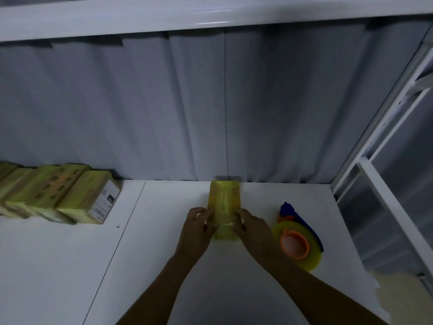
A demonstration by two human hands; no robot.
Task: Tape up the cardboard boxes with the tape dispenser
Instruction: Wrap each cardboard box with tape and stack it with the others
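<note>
A small cardboard box [225,198] wrapped in yellow tape lies on the white table [164,266], its long side pointing away from me. My left hand [198,228] grips its near left edge and my right hand [251,227] grips its near right edge, fingers pressed on the tape. The tape dispenser [296,240], blue with an orange core and a yellow tape roll, lies on the table just right of my right hand, with no hand on it.
Several taped yellow boxes [58,195] sit in a row at the far left of the table. A grey curtain [210,109] hangs behind the table. A white metal frame [375,174] stands at the right.
</note>
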